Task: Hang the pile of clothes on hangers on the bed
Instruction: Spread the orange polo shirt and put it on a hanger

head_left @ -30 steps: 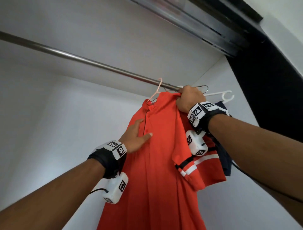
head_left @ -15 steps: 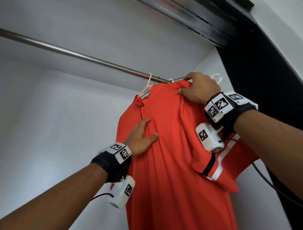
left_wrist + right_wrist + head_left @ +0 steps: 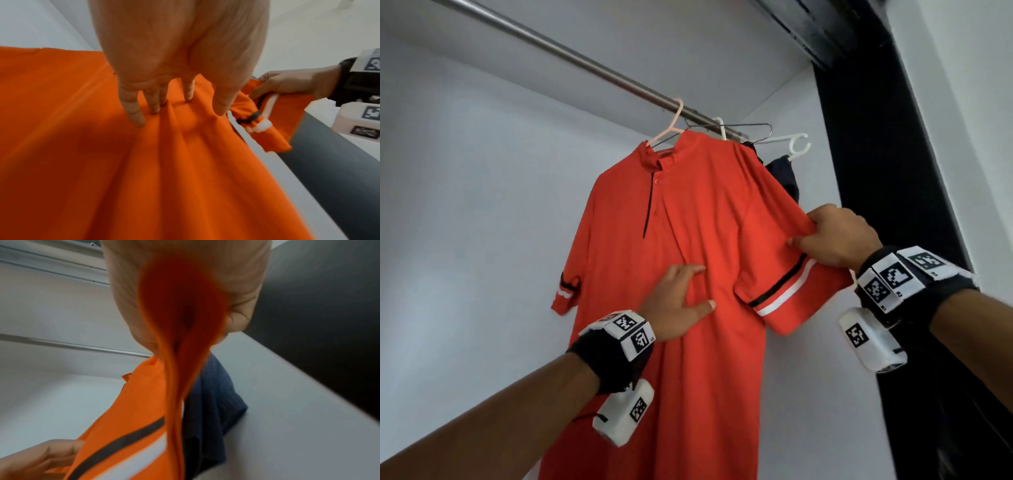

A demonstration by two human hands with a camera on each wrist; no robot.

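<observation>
Two hands are on the orange polo shirt (image 3: 688, 240), which hangs from a pink hanger (image 3: 671, 126) on the closet rail (image 3: 585, 65). The sleeve (image 3: 784, 274) is pinched in the right hand (image 3: 839, 240); the left hand (image 3: 674, 301) lies flat and open on the chest panel beside it. The sleeve is best drawn gently outward, so that the hanger is not tipped.

The scene is viewed from head height, upward, toward the rail (image 3: 571, 56). Each wrist view is taken close along the palm toward the fingertips. The orange shirt (image 3: 688, 212) is shared by all views; beyond the left fingers (image 3: 133, 112), the right hand (image 3: 287, 84) is seen.
</observation>
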